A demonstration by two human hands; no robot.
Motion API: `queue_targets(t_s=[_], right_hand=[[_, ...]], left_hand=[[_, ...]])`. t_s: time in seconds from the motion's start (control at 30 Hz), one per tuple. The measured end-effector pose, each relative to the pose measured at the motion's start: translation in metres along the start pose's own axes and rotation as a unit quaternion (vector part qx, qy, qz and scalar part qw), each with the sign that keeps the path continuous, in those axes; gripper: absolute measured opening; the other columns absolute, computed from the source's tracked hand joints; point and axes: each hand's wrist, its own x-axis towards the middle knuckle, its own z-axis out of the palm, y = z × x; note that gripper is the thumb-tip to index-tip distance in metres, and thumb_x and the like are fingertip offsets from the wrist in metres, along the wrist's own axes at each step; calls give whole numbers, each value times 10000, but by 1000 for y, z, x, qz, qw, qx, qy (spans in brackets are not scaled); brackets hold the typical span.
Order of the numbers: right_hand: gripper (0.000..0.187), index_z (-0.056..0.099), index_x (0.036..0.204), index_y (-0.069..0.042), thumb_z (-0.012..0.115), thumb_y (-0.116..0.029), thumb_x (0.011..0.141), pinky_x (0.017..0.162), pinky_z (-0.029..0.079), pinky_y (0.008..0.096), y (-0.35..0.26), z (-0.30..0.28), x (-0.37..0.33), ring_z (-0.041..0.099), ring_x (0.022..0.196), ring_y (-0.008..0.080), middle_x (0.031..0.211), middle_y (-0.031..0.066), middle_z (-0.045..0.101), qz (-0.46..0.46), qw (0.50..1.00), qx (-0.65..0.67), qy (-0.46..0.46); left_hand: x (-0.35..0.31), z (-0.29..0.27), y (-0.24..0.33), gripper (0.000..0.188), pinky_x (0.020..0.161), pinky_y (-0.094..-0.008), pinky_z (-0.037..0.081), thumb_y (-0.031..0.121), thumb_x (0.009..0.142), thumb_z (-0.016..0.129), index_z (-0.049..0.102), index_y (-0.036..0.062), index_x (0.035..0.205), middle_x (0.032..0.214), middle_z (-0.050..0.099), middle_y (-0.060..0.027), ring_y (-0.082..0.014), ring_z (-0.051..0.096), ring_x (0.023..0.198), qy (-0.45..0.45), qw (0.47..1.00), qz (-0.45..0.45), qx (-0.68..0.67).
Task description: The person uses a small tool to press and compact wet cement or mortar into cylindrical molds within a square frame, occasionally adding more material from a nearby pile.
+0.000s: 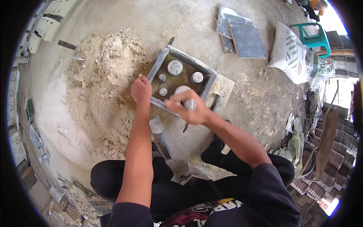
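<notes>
A square grey metal frame rests at an angle on the ground in front of me, with a handle at its far corner. Inside it several round grey pieces of different sizes, such as a large cylinder and a smaller cylinder, stand on a brownish surface. My left hand is closed on the frame's left side near its close corner. Over the near right part of the frame, my right hand, slightly blurred, wraps round a grey cylindrical piece. Its lower end is hidden by the hand.
A heap of pale sand lies left, with a dark-handled tool in it. A flat-bladed tool lies by my feet. Flat boards, a white sack and a green stool are far right, with another person beyond.
</notes>
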Motion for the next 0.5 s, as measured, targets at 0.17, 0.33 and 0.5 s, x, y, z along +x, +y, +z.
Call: queue_targets(t_s=[0.17,0.33,0.5], right_hand=[[334,436,586,-26,575,-130,871,488,368,327,-12,2,-24,365,507,119,522,82,397,-33,999,-20,-7],[365,398,567,-31,615,-121,848,470,350,350,21,13,-48,337,476,154,508,83,339,-83,991,-95,-32],[407,379,567,-26,590,-151,892,448,312,350,-21,5,-49,278,484,177,511,82,301,-11,999,-31,17]], left_hand=[[0,4,0,572,747,-533,516,334,979,340,683,-51,731,777,658,-285,-458,648,779,-4,1000,-1,11],[0,1,1,578,759,-545,499,349,978,341,683,-67,769,798,652,-296,-477,635,793,-19,1000,-4,-3],[-1,-3,0,566,759,-544,499,339,974,351,683,-69,765,795,651,-298,-475,635,794,-8,1000,-12,-10]])
